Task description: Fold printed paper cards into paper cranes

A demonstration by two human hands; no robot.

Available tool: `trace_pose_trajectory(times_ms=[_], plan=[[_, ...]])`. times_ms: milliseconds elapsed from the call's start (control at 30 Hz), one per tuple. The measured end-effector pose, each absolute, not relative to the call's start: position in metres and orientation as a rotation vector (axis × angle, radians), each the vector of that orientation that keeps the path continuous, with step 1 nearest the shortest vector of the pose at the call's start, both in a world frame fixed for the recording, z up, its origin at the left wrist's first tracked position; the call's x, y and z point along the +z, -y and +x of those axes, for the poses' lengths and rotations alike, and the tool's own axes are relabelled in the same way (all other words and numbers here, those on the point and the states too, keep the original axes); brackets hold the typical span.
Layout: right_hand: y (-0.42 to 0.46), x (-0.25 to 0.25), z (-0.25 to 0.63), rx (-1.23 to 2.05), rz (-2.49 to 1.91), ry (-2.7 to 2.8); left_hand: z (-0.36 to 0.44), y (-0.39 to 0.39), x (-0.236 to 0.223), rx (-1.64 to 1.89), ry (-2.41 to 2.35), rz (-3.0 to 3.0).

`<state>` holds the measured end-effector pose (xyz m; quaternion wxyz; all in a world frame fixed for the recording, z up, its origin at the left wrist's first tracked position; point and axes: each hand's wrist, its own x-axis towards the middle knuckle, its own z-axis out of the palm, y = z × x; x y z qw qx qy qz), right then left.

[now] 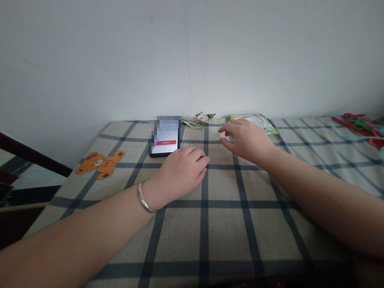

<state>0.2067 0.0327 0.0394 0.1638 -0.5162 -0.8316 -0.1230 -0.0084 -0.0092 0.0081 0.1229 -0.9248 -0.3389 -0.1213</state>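
My left hand [183, 168] rests on the checked cloth [222, 224], its fingers curled under with nothing seen in them, just below a phone [165, 138] with a lit screen. A silver bangle [144, 199] circles that wrist. My right hand [244, 140] hovers with fingers apart over the cloth, beside a green-edged paper packet [264, 121] at the back. A small folded paper figure [198, 119] lies between the phone and the packet.
A white wall [192, 56] rises right behind the cloth's far edge. An orange bear print [100, 163] marks the cloth at left. Red and green cords [360, 125] lie at the far right. Dark furniture [18, 180] sits beyond the left edge.
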Motion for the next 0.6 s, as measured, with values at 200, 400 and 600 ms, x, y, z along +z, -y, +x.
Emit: trace_pose_trajectory(times_ms=[200,400,600], plan=[[-0.011,0.032,0.239,-0.463,-1.619,2.342,-0.008,0.010,0.007,-0.350,0.991,-2.694],[-0.013,0.022,0.251,-0.703,-1.654,2.250,-0.008,0.011,0.007,-0.348,0.983,-2.697],[-0.016,0.014,0.254,-0.848,-1.713,2.248,-0.006,0.009,0.006,-0.337,0.999,-2.701]])
